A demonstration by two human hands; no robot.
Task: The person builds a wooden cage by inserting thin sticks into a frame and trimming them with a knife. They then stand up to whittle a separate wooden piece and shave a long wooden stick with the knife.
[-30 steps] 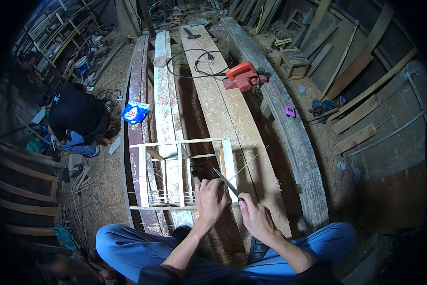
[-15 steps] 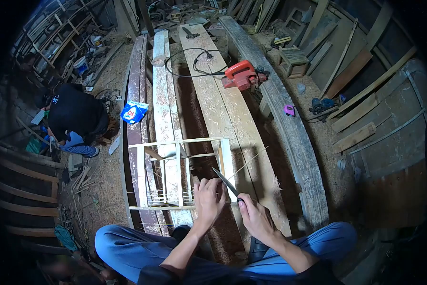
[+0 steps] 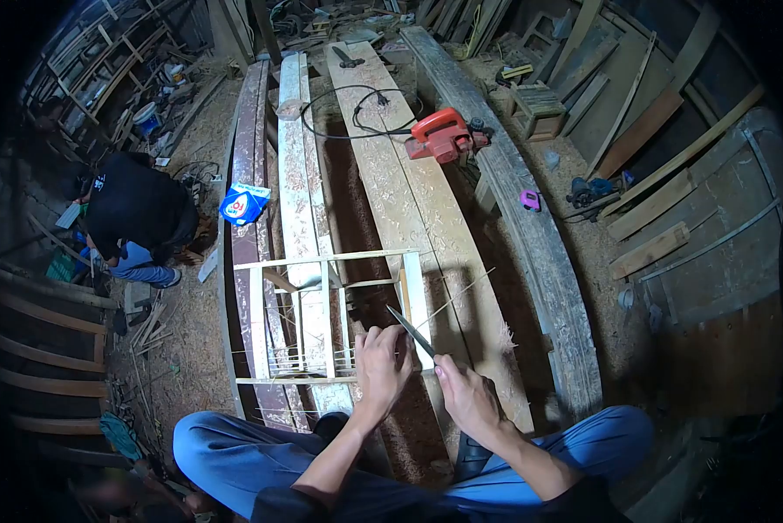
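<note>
My right hand [image 3: 470, 399] is closed round the handle of a knife [image 3: 416, 336]. The narrow blade points up and to the left, passing just right of my left fingers and over the white upright of a small wooden frame [image 3: 329, 314]. My left hand [image 3: 381, 370] has its fingers curled over the near right part of this frame; the fingertips and the exact grip are partly hidden. Several thin sticks run across the frame's near left part, and one thin stick [image 3: 461, 292] pokes out at its right. The frame rests across long planks.
A red power planer [image 3: 444, 137] with a black cord lies on the planks [image 3: 431, 200]. A blue and white packet [image 3: 244, 205] sits at left, a pink tape measure [image 3: 529, 200] on the right beam [image 3: 544, 261]. Another person [image 3: 139, 205] crouches at left. Shavings cover the floor.
Almost nothing differs. The view has shifted very slightly, and both hands keep nearly the same place, with the knife blade at about the same angle.
</note>
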